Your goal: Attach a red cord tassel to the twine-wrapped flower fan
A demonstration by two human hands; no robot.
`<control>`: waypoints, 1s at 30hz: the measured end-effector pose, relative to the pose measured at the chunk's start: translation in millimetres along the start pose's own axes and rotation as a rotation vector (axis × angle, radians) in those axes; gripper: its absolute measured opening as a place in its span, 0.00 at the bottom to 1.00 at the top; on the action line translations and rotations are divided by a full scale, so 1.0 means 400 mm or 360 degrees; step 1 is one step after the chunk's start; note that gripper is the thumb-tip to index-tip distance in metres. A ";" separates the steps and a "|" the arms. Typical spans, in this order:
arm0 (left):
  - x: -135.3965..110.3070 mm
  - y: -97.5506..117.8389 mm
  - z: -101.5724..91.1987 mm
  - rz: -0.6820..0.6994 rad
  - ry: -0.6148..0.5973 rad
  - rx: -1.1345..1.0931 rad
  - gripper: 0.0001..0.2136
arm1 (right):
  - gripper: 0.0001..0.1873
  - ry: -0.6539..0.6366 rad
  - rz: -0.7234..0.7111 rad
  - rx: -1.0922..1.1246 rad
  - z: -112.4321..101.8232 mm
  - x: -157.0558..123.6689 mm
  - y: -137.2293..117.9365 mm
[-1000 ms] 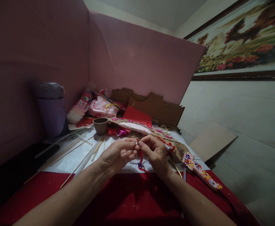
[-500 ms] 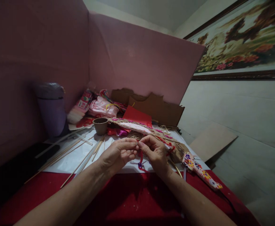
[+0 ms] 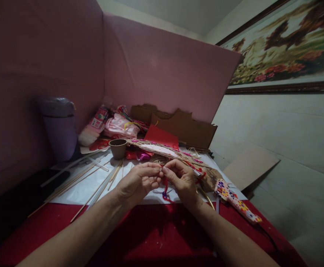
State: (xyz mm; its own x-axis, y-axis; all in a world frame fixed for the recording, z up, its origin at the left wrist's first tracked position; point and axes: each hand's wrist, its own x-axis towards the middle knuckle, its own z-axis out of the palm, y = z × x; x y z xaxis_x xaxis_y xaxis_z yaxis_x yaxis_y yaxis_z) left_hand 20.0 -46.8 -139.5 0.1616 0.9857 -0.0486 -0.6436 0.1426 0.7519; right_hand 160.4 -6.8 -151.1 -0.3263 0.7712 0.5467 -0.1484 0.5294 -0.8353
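One small pale piece (image 3: pixel 160 169) is held above the white sheet (image 3: pixel 75 193), towards the sheet's near edge, on the red-covered tabletop (image 3: pixel 139 237); the left hand (image 3: pixel 143 178) has thumb and forefinger closed on it, its other fingers loosely curled, probably because so slight a thing needs a tip grip; the right hand (image 3: pixel 181 181) is pinched just beside, seemingly on the red cord (image 3: pixel 166 183), though its own fingers hide the hold; tips this near together likely steady piece and cord against each other; the cord hangs below with a dark purple bead (image 3: pixel 164 195) on it, and whether that bead touches the sheet I cannot tell; wooden sticks (image 3: pixel 91 201) slant towards the tabletop's left edge, perhaps to leave the middle for the hands; the brown cup (image 3: pixel 118 150) stands upright towards the far left corner, presumably so its mouth stays level; the flower-patterned handle (image 3: pixel 241 205) lies by the right edge, apart from the right hand; torn cardboard (image 3: pixel 192 129) stands along the far edge, perhaps as a backing.
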 end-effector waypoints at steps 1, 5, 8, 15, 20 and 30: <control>0.000 0.000 0.000 0.0002 -0.0005 0.0000 0.06 | 0.08 -0.0002 0.0002 0.0004 0.000 0.000 0.000; 0.000 -0.002 0.000 0.0019 -0.0008 0.0011 0.06 | 0.08 -0.0013 0.0001 0.0011 -0.001 0.000 0.003; -0.001 -0.003 0.002 0.0033 0.0019 0.0019 0.06 | 0.07 -0.0036 0.0000 0.0042 -0.001 0.001 0.003; -0.001 -0.001 0.000 0.0029 -0.0014 -0.0021 0.06 | 0.07 -0.0027 -0.0018 0.0032 -0.001 -0.001 0.001; 0.001 0.001 0.000 -0.0032 0.0085 -0.0076 0.05 | 0.08 0.0000 -0.0017 -0.0024 -0.003 -0.002 0.008; 0.004 -0.001 -0.002 -0.0040 0.0096 -0.0087 0.07 | 0.09 0.0011 -0.0021 -0.0053 0.000 0.001 0.008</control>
State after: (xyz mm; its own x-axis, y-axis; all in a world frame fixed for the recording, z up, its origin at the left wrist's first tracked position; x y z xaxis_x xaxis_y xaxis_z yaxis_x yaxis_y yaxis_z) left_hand 19.9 -45.1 -140.4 0.1336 0.9852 -0.1078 -0.6803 0.1702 0.7128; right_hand 159.7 -4.9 -153.5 -0.3181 0.7665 0.5579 -0.1212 0.5508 -0.8258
